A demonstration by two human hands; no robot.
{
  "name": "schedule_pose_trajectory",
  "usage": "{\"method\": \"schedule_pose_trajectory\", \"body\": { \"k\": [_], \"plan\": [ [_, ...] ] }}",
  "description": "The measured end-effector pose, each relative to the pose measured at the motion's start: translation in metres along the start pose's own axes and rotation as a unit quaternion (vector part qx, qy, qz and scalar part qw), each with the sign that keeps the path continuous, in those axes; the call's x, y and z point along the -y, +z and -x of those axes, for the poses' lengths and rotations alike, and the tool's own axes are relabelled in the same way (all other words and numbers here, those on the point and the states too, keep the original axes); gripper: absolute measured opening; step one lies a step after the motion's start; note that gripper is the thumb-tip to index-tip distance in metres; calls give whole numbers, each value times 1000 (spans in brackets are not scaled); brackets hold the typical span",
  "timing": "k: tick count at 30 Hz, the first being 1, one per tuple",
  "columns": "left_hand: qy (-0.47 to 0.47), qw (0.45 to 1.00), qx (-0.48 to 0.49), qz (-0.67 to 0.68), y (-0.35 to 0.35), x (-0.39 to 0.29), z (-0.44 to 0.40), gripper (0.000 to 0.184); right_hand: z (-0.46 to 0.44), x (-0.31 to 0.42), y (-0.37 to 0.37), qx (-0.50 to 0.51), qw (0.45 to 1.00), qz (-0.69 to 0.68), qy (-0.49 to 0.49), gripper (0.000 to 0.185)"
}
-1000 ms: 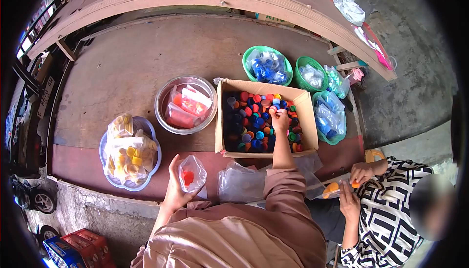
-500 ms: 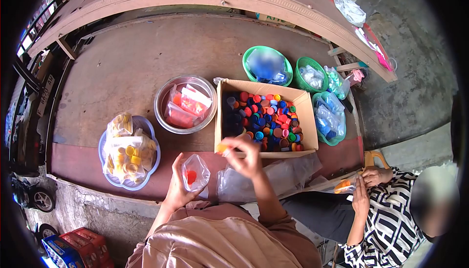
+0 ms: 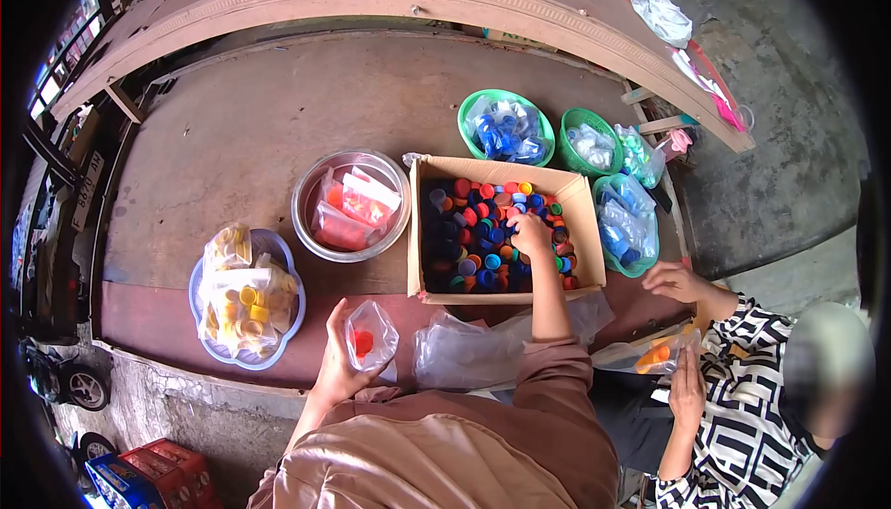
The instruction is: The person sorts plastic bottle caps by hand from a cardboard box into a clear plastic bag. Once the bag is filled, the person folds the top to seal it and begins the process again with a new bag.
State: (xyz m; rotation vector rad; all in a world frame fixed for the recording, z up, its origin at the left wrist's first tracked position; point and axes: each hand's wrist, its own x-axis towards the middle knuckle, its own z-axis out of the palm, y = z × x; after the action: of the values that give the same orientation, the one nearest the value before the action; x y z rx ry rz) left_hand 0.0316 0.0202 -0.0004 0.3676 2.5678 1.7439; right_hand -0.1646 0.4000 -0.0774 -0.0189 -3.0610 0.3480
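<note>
Red, blue, orange and green across the bottle caps (image 3: 483, 221) in the tan cardboard box (image 3: 585, 221), with plain red inside the clear bag (image 3: 384, 322). Lavender-blue on the tray (image 3: 270, 242) beneath yellow caps (image 3: 249, 296), vivid green on the baskets (image 3: 568, 152). Dusty brown on the near sleeve (image 3: 557, 398), black-and-white geometric patterning on the co-worker's shirt (image 3: 742, 398).

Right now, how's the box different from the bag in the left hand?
The box is cardboard; the bag is clear plastic. The box sits on the table; the left hand holds the bag. The box shows caps of many colours, the bag only red. Both are open.
</note>
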Motion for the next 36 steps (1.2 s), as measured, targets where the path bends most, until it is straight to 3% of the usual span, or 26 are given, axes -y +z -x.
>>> {"method": "schedule_pose_trajectory", "body": {
  "k": [4,5,6,8,11,14,15,19,22,26,35,36],
  "plan": [
    [-20,1000,-7,8,-1,0,-1,103,-1,-11,12,12,994,-106,38,7],
    [-28,1000,-5,12,-1,0,-1,103,-1,-14,11,-80,990,-119,17,9],
    [-32,999,-5,14,-1,-1,0,103,0,-10,9,-137,985,-60,92,9],
    [-34,999,-7,17,-1,-2,-2,103,2,-5,-7,-142,971,73,179,7],
    [-24,1000,0,3,-1,-1,-4,103,8,0,0,-170,973,60,148,7],
    [-24,1000,9,1,-1,-2,-6,103,1,4,0,-58,994,82,49,4],
    [-25,1000,9,1,0,-1,-6,103,0,4,-1,1,998,60,36,21],
    [-32,999,10,-5,-1,2,-4,103,0,7,2,11,991,135,-13,44],
    [-30,999,10,-13,-1,2,-3,103,0,13,4,25,994,107,16,22],
    [-19,1000,15,-7,-2,0,-4,103,-9,-1,23,-7,998,26,62,39],
    [-16,1000,15,-17,-1,4,-3,103,-15,-7,27,-121,972,-124,158,31],
    [-15,1000,15,-17,-1,4,-3,103,-15,-7,29,-134,954,-221,151,32]
  ]
}}
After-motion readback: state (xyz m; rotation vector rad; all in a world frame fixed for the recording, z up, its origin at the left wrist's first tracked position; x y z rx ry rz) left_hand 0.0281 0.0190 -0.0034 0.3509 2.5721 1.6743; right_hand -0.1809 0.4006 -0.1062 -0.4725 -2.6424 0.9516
